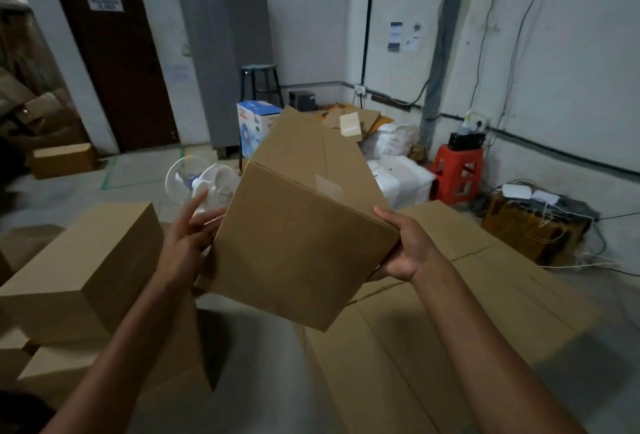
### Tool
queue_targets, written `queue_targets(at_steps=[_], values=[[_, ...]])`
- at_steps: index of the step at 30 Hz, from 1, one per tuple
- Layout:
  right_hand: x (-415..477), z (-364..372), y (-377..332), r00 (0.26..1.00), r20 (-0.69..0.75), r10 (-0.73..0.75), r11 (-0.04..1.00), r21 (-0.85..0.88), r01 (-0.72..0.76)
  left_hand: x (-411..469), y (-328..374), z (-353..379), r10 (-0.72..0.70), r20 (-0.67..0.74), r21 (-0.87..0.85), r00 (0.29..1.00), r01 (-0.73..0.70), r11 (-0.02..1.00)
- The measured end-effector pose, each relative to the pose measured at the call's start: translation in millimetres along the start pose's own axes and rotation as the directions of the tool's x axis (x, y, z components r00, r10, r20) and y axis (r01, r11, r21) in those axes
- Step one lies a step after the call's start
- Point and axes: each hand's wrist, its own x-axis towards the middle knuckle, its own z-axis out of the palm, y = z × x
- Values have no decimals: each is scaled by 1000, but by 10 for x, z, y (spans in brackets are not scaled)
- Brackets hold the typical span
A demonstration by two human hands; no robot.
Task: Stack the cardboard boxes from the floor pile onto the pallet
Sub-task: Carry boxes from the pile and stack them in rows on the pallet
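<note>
I hold a brown cardboard box (304, 225) tilted in the air in front of me, with clear tape across its top seam. My right hand (407, 250) grips its right corner, thumb on top and fingers underneath. My left hand (188, 236) touches the box's left side with straight fingers. To the left lies a pile of closed cardboard boxes (86, 271). Flat cardboard sheets (450, 329) cover a low surface at lower right, under the held box; I cannot tell whether a pallet lies beneath them.
A white fan (194, 180) lies on the floor behind the box. White bags (401, 170), a red plastic stool (457, 170), a wooden crate (533, 229) with cables, a blue-white carton (256, 122) and a dark stool (259, 83) stand along the walls. Bare grey floor (259, 381) runs between the pile and the sheets.
</note>
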Motion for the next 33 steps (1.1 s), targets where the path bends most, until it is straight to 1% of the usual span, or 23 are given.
queue_targets(at_steps=[1, 2, 3, 5, 7, 9, 11, 12, 14, 17, 19, 22, 24, 28, 31, 33], values=[[-93, -139, -55, 1000, -9, -15, 1000, -14, 15, -36, 121, 209, -3, 63, -86, 998, 9, 996], [-171, -272, -99, 1000, -22, -21, 999, -26, 20, -63, 210, 397, -6, 115, -128, 993, 21, 992], [-245, -403, -142, 999, -36, -21, 999, -42, 19, -101, 293, 581, -23, 155, -133, 988, 44, 990], [-356, -636, -212, 998, -63, -15, 996, -91, 9, -121, 377, 893, -151, 186, -84, 971, 168, 982], [-436, -835, -258, 995, -94, -25, 986, -168, 9, -87, 368, 1153, -333, 221, 8, 917, 340, 940], [-480, -1003, -294, 990, -129, -56, 967, -253, 22, -104, 331, 1393, -468, 244, 51, 849, 470, 881], [-480, -1152, -329, 985, -149, -87, 948, -317, 36, -130, 226, 1600, -543, 268, -9, 796, 566, 825], [-469, -1217, -353, 983, -153, -99, 940, -340, 42, -159, 197, 1687, -562, 274, -39, 780, 593, 804], [-412, -1338, -409, 983, -154, -97, 932, -361, 36, -185, 132, 1820, -575, 261, -73, 776, 610, 789], [-308, -1442, -508, 988, -145, -45, 916, -400, -17, -186, 37, 1947, -580, 219, -62, 784, 605, 794], [-183, -1488, -585, 989, -146, -24, 906, -421, -40, -182, -43, 2031, -562, 225, -65, 796, 587, 807], [74, -1474, -692, 982, -190, -19, 905, -420, -64, -107, -174, 2099, -532, 227, -74, 816, 559, 826], [269, -1397, -720, 979, -200, -45, 896, -442, -49, 20, -289, 2085, -522, 226, -104, 823, 553, 827], [763, -1223, -693, 980, -171, -106, 876, -482, 11, 455, -637, 1954, -526, 198, -163, 827, 556, 815], [1311, -1097, -678, 979, -149, -137, 855, -518, 41, 888, -925, 1844, -530, 152, -200, 834, 551, 810], [1722, -991, -681, 981, -137, -136, 836, -548, 39, 1200, -1101, 1774, -549, 97, -220, 830, 556, 802]])
